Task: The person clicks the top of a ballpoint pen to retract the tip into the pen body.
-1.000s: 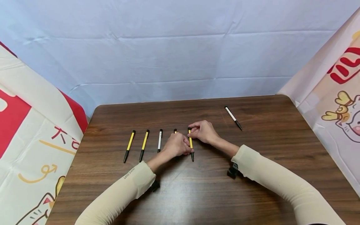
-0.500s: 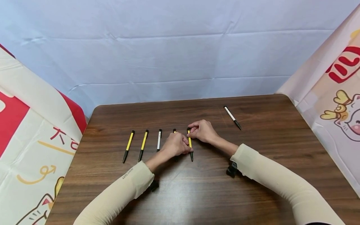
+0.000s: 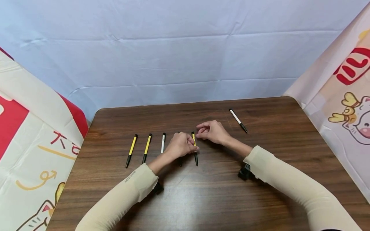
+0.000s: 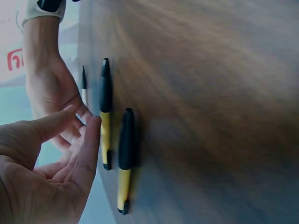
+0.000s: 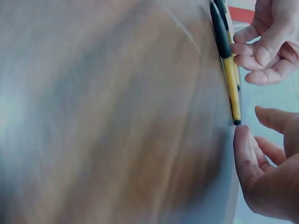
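Black-and-yellow pens (image 3: pixel 196 159) and a white one (image 3: pixel 163 143) lie in a row on the table. My left hand (image 3: pixel 180 144) hovers over the row's right end, hiding most of one pen (image 3: pixel 180 162) in the head view. In the left wrist view its thumb and fingers are apart, beside the rightmost pen (image 4: pixel 106 100), gripping nothing; the neighbouring yellow pen (image 4: pixel 125 154) lies closer to that camera. My right hand (image 3: pixel 214 132) is just right of the rightmost pen's top end, thumb separated from its bent fingers, holding nothing.
Two more yellow pens (image 3: pixel 131 150) lie at the row's left. Another white pen (image 3: pixel 238 121) lies slanted at the back right. A pale cloth backdrop (image 3: pixel 185 64) rises behind the brown wooden table (image 3: pixel 208 199), with printed cloths at both sides.
My right hand has let go of the rightmost pen's top end and shifted right. My left fingers have lifted slightly off that pen. The pens stay in place.
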`<state>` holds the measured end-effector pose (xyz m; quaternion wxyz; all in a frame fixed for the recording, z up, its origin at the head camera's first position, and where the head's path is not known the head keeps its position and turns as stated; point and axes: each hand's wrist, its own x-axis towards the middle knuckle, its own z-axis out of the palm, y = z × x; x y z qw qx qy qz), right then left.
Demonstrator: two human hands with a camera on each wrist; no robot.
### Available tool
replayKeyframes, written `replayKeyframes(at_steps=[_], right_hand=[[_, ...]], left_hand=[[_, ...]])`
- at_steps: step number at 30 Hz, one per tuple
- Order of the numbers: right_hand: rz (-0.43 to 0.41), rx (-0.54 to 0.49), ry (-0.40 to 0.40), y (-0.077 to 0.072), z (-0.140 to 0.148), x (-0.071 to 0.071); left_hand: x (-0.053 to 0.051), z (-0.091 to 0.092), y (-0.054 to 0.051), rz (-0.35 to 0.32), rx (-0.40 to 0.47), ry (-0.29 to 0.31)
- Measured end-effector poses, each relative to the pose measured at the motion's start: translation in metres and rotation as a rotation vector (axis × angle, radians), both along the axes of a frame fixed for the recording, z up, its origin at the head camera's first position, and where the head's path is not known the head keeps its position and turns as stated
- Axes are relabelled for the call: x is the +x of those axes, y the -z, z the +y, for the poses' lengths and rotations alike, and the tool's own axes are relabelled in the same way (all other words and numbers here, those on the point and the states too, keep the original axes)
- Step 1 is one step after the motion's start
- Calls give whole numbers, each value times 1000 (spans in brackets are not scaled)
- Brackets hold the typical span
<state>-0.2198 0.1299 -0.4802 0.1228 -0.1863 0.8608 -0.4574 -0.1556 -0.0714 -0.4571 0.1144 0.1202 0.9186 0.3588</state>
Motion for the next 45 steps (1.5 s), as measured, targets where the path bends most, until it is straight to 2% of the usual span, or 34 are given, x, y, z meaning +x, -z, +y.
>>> replayKeyframes(at_steps=[8, 17, 22, 28, 37, 45], right_hand=[[24, -23, -28, -14, 25, -11], [-58, -123, -2, -28, 55, -28], [-91, -120, 31, -34, 77, -41], [-62, -80, 49, -45, 95, -55], [-67, -44, 113, -48, 118, -71], [-74, -51, 158, -39, 134, -86]], left_hand=[[-9, 12, -14, -17, 62, 2], [-18, 35, -21, -37, 186, -9], [-25, 50, -21, -75, 263, -40], [-34, 68, -22, -69, 312, -56], [-42, 98, -16, -191, 510, -123], [-47, 120, -7, -300, 702, -225]])
